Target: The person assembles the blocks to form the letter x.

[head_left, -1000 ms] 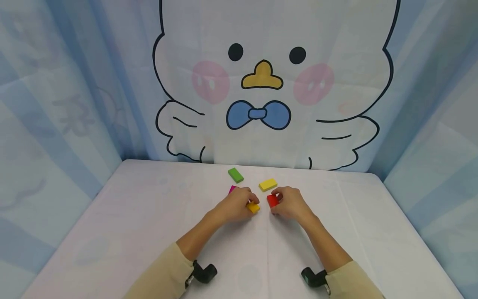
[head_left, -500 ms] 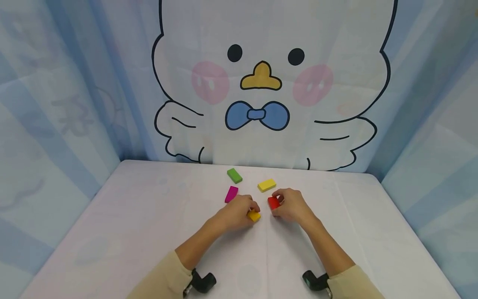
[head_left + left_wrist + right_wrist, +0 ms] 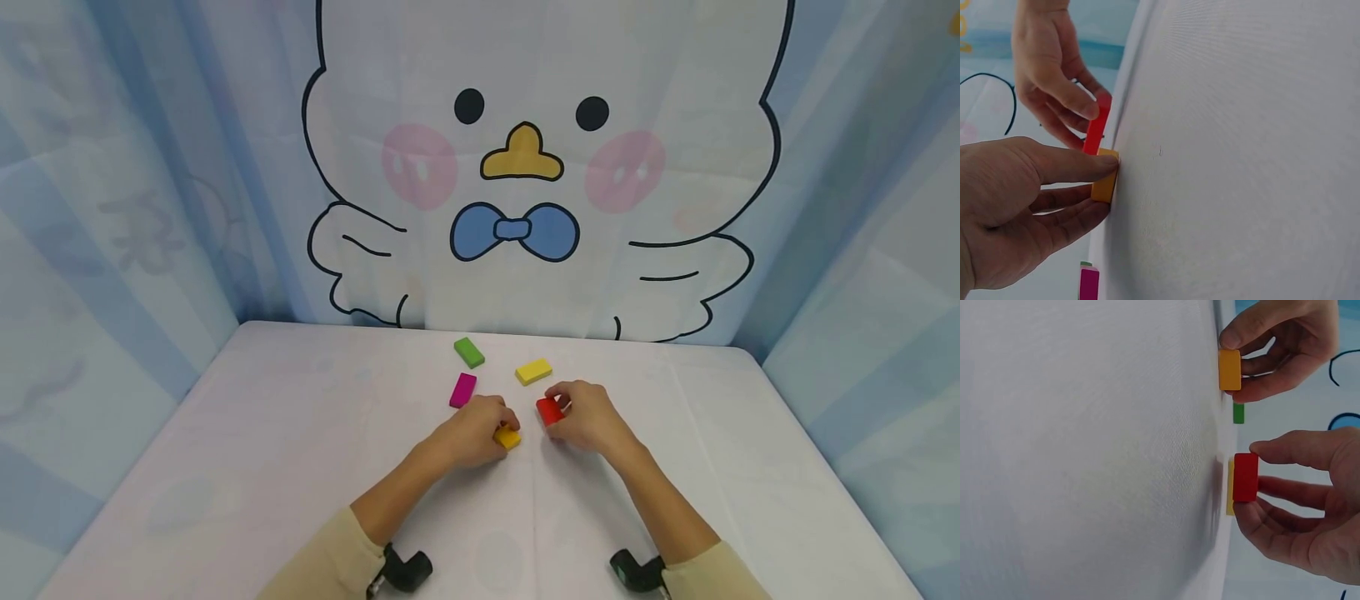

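Between thumb and fingers, my left hand (image 3: 472, 429) pinches an orange-yellow block (image 3: 507, 437), low at the tabletop in the left wrist view. Opposite it, my right hand (image 3: 588, 414) holds a red block (image 3: 549, 411) by its ends. In the right wrist view that red block (image 3: 1245, 477) appears slightly raised from the table, with a shadow beside it. A short gap separates the two held blocks. Just beyond the left hand lies a magenta block (image 3: 462, 390). Past the right hand is a yellow block (image 3: 533, 372).
A green block (image 3: 469, 352) lies near the back edge of the white-covered table (image 3: 262, 450). Behind the table hangs a curtain (image 3: 517, 292) with a cartoon bird. Black wrist devices sit on both sleeves.
My left hand has drawn the orange-yellow block toward the body, uncovering the magenta block. My right hand has shifted slightly nearer with the red block. The other blocks stay put.
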The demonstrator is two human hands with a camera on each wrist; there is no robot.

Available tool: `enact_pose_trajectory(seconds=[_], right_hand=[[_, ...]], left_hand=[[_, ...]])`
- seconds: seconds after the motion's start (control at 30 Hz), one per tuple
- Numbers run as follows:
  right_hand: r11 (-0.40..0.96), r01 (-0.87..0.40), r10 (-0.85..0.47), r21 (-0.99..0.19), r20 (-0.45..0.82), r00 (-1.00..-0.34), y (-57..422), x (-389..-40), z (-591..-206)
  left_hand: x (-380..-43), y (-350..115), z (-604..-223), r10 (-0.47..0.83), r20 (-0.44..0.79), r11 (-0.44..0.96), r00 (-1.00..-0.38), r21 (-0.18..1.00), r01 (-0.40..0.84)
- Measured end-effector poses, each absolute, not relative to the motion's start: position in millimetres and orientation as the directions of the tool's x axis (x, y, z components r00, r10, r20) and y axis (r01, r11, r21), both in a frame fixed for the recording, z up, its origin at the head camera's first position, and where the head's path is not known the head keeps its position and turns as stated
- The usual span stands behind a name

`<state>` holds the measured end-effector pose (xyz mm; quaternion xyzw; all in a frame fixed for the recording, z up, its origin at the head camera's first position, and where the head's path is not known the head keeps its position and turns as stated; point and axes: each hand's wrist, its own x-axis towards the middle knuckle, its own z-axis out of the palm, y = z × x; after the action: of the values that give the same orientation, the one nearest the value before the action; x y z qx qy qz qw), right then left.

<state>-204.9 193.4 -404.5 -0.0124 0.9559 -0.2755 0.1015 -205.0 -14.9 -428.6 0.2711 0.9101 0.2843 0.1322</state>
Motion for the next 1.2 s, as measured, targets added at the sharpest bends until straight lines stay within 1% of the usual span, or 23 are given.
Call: enact_pose_trajectory(seconds=[0.27, 0.47, 0.73, 1.03, 1.2], right_hand=[[0.848, 0.019, -0.097, -0.53, -0.19, -0.977, 195, -199, -403], [0.845, 0.002, -0.113, -0.535, -0.183, -0.977, 198, -194, -401], [0.839, -0.014, -0.122, -0.544, -0.162, -0.979, 201, -186, -403], [0.841, -0.018, -0.122, -0.541, -0.156, -0.98, 204, -173, -403], [0.838, -0.029, -0.139, -0.544, -0.162, -0.977, 204, -167, -401]], left_hand=[[-202, -18, -430, 0.542, -0.098, 0.702, -0.835, 0.599, 0.385], [-197, -27, -427, 0.546, -0.092, 0.736, -0.833, 0.526, 0.425], [-189, -43, -427, 0.6, -0.074, 0.734, -0.796, 0.445, 0.512], [-176, -52, -422, 0.642, -0.119, 0.735, -0.757, 0.375, 0.565], [-170, -53, -421, 0.65, -0.182, 0.744, -0.738, 0.347, 0.57]])
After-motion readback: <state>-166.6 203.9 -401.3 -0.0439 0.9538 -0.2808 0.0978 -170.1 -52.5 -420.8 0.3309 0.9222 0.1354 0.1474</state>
